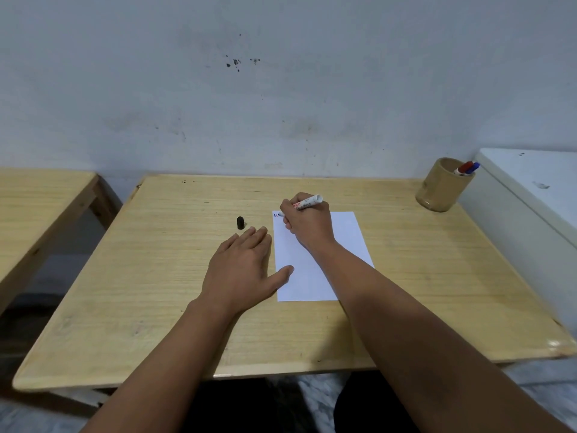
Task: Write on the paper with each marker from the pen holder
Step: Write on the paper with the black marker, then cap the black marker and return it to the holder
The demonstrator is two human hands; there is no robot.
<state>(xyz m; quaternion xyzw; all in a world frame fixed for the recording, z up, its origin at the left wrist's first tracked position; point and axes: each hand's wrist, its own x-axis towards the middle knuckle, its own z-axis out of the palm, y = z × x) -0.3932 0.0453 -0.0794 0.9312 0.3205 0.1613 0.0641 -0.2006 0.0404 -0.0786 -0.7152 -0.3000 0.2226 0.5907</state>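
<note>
right hand (309,226) grip closed round marker (307,203), tip at paper (315,260) corner | left hand (246,267) flat, open, empty; thumb pinning sheet | tip: press light, keep it pinned

We see right hand (307,225) gripping marker (307,203), tip at paper (315,260) far-left corner; left hand (243,264) flat beside, thumb on paper; black cap (240,222) nearby.
</note>
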